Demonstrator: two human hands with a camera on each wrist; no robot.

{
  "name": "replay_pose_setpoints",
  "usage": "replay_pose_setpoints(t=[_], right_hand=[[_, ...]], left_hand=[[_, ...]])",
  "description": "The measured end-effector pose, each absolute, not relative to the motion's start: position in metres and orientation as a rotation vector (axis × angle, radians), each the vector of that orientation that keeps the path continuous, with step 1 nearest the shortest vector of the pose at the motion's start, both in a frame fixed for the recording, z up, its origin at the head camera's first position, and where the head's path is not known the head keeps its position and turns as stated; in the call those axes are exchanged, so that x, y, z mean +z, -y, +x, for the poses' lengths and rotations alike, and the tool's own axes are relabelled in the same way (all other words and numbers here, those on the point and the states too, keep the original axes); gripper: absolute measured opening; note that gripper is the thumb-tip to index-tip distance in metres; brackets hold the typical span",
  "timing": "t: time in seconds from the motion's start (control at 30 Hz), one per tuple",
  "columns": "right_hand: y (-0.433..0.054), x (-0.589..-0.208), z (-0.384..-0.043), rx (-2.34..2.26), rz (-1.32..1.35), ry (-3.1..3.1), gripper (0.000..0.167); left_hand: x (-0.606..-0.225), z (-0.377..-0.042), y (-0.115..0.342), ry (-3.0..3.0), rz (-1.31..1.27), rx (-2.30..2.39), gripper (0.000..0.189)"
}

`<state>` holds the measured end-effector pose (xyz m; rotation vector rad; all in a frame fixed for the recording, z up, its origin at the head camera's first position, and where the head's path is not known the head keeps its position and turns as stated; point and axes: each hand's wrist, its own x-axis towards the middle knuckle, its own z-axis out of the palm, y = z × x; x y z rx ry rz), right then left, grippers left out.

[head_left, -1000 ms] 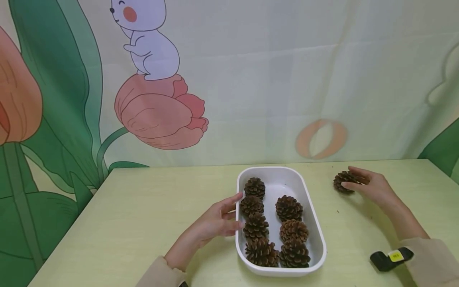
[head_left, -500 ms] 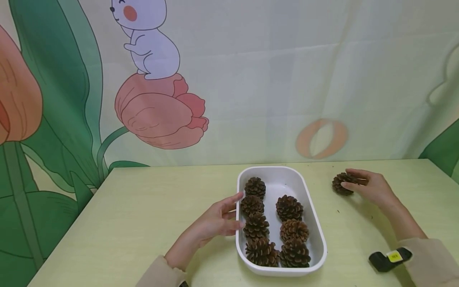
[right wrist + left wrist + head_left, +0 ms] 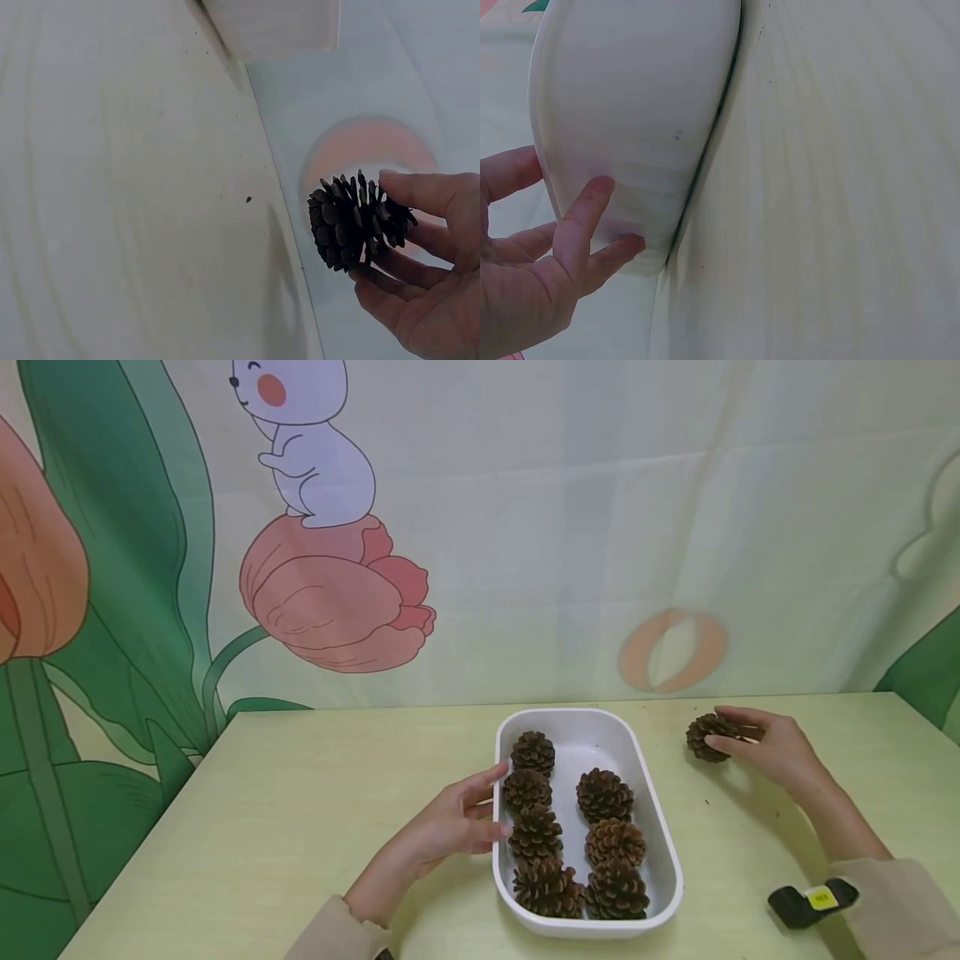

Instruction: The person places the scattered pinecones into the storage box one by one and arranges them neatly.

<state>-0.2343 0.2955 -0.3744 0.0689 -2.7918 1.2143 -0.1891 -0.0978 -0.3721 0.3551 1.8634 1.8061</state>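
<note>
A white tray (image 3: 663, 827) stands on the table with several brown pine cones (image 3: 535, 832) inside, a column along its left side and a shorter one on its right. At the tray's left wall my left hand (image 3: 450, 818) grips the rim; in the left wrist view two fingertips (image 3: 600, 187) press the outer wall while other digits pass behind the edge. Right of the tray, my right hand (image 3: 776, 752) holds another pine cone (image 3: 705, 739) between thumb and fingers. The right wrist view shows this pine cone (image 3: 337, 225) raised off the tabletop, its scales spread.
The pale wooden table (image 3: 300, 810) extends left and right of the tray. Behind it hangs a printed cloth (image 3: 510, 568) with tulips and a white animal. Small dark crumbs (image 3: 249, 199) lie on the tabletop. A black strap device (image 3: 813, 902) sits on the right wrist.
My right hand has moved slightly left toward the tray with the pine cone in its grip. The left hand and the tray have stayed in place.
</note>
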Motion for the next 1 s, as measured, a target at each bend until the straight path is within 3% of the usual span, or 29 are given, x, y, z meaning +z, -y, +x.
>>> replay_pose_setpoints(t=[1.0], right_hand=[[-0.263, -0.35, -0.221, 1.167, 0.131, 2.706, 0.06]], left_hand=[[-0.369, -0.188, 0.096, -1.881, 0.363, 1.79, 0.075]])
